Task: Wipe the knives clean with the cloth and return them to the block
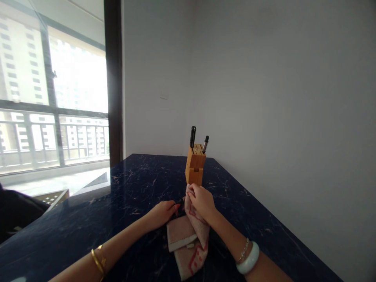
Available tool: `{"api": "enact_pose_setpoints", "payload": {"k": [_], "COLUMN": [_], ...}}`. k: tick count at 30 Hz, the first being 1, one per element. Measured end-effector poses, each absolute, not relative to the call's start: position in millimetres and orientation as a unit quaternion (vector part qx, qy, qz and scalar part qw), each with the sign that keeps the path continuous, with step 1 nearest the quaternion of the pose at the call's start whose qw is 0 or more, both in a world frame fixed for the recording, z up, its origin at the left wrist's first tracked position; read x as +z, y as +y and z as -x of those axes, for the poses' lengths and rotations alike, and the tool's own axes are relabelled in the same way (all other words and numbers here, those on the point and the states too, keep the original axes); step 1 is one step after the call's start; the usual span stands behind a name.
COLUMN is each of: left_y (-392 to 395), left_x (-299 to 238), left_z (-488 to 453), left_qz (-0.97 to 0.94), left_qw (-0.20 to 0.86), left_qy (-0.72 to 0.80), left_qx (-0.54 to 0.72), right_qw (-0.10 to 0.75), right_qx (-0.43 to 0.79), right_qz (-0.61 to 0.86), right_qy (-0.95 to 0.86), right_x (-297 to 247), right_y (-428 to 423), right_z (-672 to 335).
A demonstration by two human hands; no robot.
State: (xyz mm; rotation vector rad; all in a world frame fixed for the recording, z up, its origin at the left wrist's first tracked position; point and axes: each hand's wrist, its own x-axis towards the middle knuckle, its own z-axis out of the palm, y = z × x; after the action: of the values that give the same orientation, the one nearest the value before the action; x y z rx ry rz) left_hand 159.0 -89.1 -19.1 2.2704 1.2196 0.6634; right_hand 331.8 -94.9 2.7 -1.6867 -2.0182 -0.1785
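Observation:
My left hand [167,211] is closed around a small black-handled tool [181,201]; the towel and my fingers hide most of it, so its exact kind does not show. My right hand [203,199] grips the upper end of a pink towel [194,254] with red markings, bunched against the far end of that tool. The rest of the cloth hangs down and lies folded on the table between my forearms. Just beyond my right hand stands a wooden knife block [195,164]. Two handles rise from its top, a black knife handle [192,137] and a black-and-silver handle [206,144].
The dark blue marbled table [141,172] runs away from me to a grey wall [279,98] along its right side. To the left is a large window [79,78]. A black item [17,211] sits beside the table at far left.

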Motion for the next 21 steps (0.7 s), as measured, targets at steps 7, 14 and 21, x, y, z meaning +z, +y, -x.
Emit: {"api": "enact_pose_setpoints", "payload": {"k": [7,14,21], "left_y": [-87,-87,-84], "left_x": [-23,-24,-29], "left_z": [-159,-159,-158], "left_qz": [-0.816,-0.822,-0.797], "left_qw": [0.242,0.245,0.288], "left_qy": [0.46,0.449,0.477], "left_qx": [0.251,0.252,0.231], "right_qw": [0.24,0.243,0.215], "right_qx": [-0.037,-0.053,-0.057], "right_qz": [0.576,0.609,0.579], "right_qy": [-0.781,-0.753,-0.785], "right_x": [-1,0,0], "right_y": [-97,-92,-96], "right_z": [-325,-337,-330]}}
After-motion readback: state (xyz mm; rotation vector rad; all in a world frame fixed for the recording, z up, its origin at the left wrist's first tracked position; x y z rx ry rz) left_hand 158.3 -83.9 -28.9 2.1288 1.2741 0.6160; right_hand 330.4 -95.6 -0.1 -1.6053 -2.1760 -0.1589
